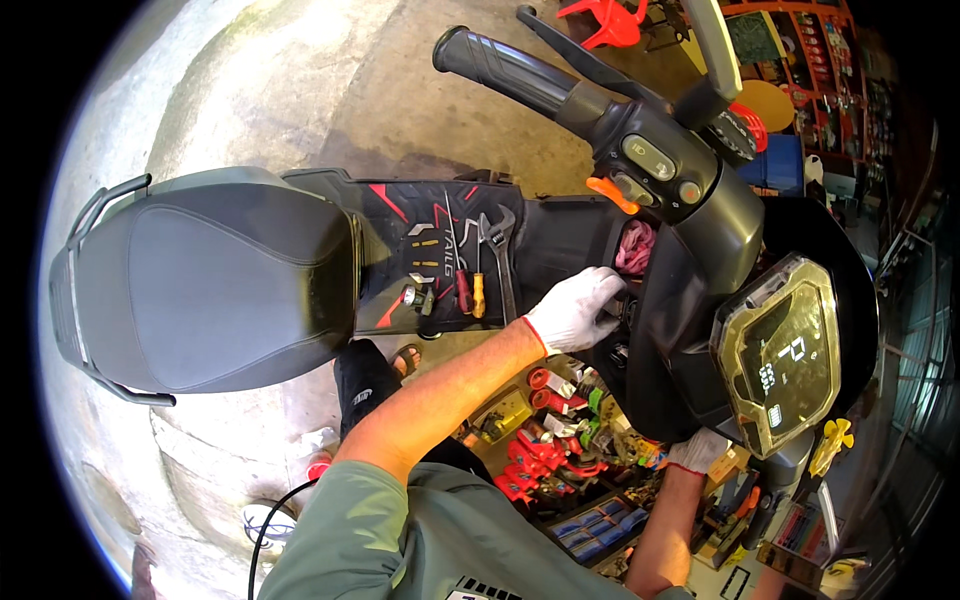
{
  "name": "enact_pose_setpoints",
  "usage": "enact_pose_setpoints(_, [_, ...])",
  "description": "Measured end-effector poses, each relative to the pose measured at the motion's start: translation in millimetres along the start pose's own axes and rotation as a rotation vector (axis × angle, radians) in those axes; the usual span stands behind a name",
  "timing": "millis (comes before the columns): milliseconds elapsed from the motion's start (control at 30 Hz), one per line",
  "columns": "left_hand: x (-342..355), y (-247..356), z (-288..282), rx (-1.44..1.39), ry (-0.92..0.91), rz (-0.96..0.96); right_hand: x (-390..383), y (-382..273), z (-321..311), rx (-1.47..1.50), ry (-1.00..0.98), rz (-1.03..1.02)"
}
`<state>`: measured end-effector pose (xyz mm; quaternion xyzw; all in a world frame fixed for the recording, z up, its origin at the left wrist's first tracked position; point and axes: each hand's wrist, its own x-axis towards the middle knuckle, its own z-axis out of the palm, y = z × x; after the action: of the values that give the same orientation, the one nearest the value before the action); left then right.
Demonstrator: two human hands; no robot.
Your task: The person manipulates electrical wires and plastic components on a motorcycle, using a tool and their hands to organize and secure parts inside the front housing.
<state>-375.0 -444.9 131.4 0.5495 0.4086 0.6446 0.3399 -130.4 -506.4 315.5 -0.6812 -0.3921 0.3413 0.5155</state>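
Note:
My left hand (575, 312), in a white glove with a red cuff, is at the inner front panel (665, 325) of a black scooter. Its fingers are bent and closed at the panel's recess; what lies between them is hidden. A pink cloth (635, 248) sits in the pocket just beyond. My right hand (698, 451), also gloved, is by the panel's lower outer side, under the lit display (785, 360); its fingers are hidden. On the footboard (390, 255) lie an adjustable wrench (497, 240), a red-handled screwdriver (463, 290) and a yellow-handled screwdriver (479, 297).
The handlebar grip (510, 72) and brake lever reach across the top, with the seat (240, 285) at left. A red plastic stool (605, 22) and orange shelving (825, 70) stand beyond. Red-and-black parts (540, 455) and blue trays (600, 530) crowd the near right side.

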Motion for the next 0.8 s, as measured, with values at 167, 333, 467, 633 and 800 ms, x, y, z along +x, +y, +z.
enact_pose_setpoints(167, [-1,8,2,-0.029,0.059,-0.071,1,1,-4,-0.008,-0.027,-0.019])
enact_pose_setpoints(333, [4,6,3,0.010,0.009,-0.060,3,3,-12,-0.077,-0.017,-0.026])
enact_pose_setpoints(467, [0,-5,9,0.074,0.020,-0.087,3,7,-15,-0.175,0.044,-0.039])
enact_pose_setpoints(633, [-25,-19,21,-0.080,0.089,-0.391,2,3,-11,0.106,-0.048,0.026])
enact_pose_setpoints(800, [-35,-15,46,-0.474,0.194,-0.803,6,6,-16,0.010,-0.099,-0.006])
